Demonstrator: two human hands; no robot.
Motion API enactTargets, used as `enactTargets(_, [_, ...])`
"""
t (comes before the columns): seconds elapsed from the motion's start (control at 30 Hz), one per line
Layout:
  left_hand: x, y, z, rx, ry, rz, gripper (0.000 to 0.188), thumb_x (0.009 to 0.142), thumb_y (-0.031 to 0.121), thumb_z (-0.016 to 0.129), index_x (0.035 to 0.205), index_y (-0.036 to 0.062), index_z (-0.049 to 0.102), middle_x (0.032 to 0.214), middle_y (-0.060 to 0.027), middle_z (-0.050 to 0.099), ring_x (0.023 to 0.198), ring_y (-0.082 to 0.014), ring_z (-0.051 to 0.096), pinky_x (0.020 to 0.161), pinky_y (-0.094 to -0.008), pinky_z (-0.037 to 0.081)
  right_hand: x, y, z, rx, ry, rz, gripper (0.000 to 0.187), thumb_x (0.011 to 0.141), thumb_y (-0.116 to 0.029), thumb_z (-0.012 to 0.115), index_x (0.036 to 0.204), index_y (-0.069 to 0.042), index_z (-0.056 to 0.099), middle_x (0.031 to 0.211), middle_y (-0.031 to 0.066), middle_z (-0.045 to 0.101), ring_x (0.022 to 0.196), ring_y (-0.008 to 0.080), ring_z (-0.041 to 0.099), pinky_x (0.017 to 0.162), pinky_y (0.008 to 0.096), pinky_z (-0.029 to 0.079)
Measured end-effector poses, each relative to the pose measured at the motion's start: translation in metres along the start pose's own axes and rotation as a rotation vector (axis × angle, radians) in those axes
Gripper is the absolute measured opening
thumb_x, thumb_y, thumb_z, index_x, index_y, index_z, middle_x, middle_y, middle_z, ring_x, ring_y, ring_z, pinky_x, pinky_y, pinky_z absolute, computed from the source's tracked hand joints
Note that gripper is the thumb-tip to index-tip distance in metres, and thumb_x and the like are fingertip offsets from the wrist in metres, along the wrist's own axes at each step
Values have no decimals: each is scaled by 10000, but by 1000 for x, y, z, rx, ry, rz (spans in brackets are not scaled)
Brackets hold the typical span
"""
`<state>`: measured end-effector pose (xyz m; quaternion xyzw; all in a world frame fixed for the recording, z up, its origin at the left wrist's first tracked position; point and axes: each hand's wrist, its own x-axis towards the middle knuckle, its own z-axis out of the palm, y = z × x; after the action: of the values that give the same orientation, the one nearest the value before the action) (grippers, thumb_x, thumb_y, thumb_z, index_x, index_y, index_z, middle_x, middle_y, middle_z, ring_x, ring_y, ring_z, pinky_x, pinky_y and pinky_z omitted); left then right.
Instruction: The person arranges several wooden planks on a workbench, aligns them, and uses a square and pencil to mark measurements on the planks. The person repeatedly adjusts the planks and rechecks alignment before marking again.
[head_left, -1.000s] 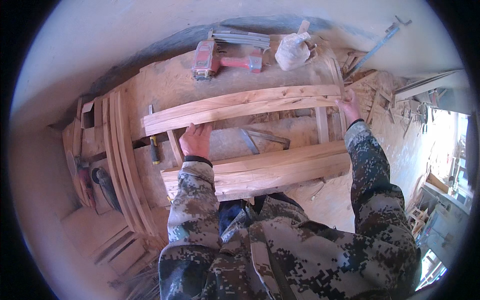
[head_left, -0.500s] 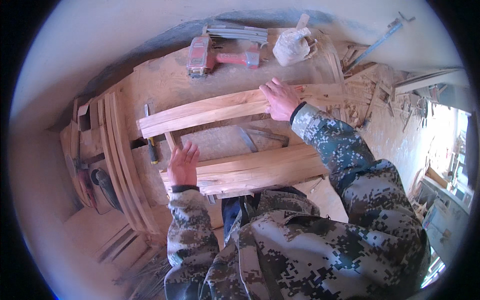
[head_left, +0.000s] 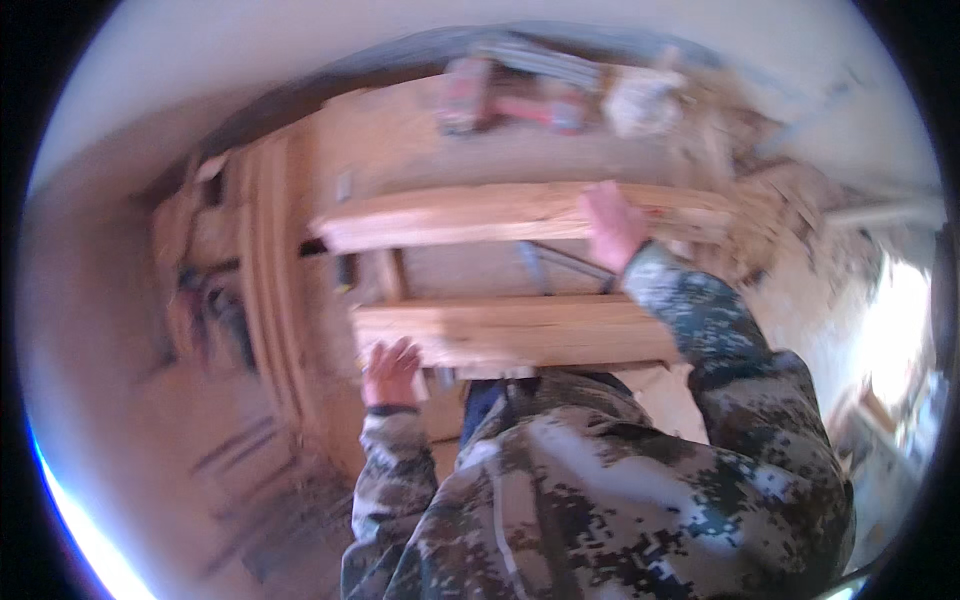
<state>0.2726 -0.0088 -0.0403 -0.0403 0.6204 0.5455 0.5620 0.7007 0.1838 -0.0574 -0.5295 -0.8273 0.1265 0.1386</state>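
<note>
Two pale lengths of timber lie crosswise on the workbench in front of me. Over the far timber [head_left: 460,215] my right hand [head_left: 612,225] is closed, gripping it right of its middle. My left hand [head_left: 392,372] rests with fingers apart against the near edge of the nearer timber [head_left: 510,332], by its left end. A short wooden crosspiece [head_left: 391,275] shows in the gap between the timbers. In the same gap, further right, lies a metal square [head_left: 535,265], partly hidden by my right hand and sleeve. Motion blurs the picture.
A red cordless nailer-like power tool [head_left: 465,97] lies at the back, beside metal strips [head_left: 540,62] and a whitish bag-like container [head_left: 642,103]. Several long wood strips [head_left: 265,280] stand at the left. Wood scraps [head_left: 790,215] pile up at the right.
My left hand has moved down to the near timber's front edge. The far timber now lies straighter across, with my right hand still on it. The whole view has shifted.
</note>
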Motion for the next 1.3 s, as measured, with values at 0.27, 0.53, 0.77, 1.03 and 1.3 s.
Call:
enactTargets(0.27, [44,-37,43,-82,-168,72,560,936,50,604,1438,-14,365,1107,-249,665,905,-330,700,766,-415,585,69,120,-61,-113,-361,185,621,665,-135,798,1233,-44,566,1207,184,597,1186,363,532,1020,437,443])
enactTargets(0.53, [115,-40,-132,388,461,412,655,753,69,795,1339,-49,525,1051,-140,693,897,-225,674,804,-352,558,34,101,-48,-147,-76,218,564,702,-28,776,1236,-53,597,1172,169,608,1141,367,564,996,449,458])
enactTargets(0.77, [111,55,-203,1501,759,438,792,727,151,789,1438,112,443,1422,-215,487,1330,-403,442,1117,-501,358,68,29,-25,263,-25,556,425,772,22,722,1184,-35,639,997,85,673,849,178,664,773,318,545])
enactTargets(1.03, [134,146,-233,1312,259,413,724,784,169,793,1426,35,489,1256,-119,655,1118,-239,625,979,-363,474,132,-215,-1,496,-88,80,296,781,11,665,1072,-31,693,824,63,653,766,149,642,716,296,541])
enactTargets(1.3, [84,179,-232,486,-94,310,731,879,113,691,1496,-64,340,1038,-136,689,791,-134,616,680,-273,493,171,-366,94,979,-455,168,261,826,-47,683,1082,-1,695,801,36,665,746,100,627,699,266,537])
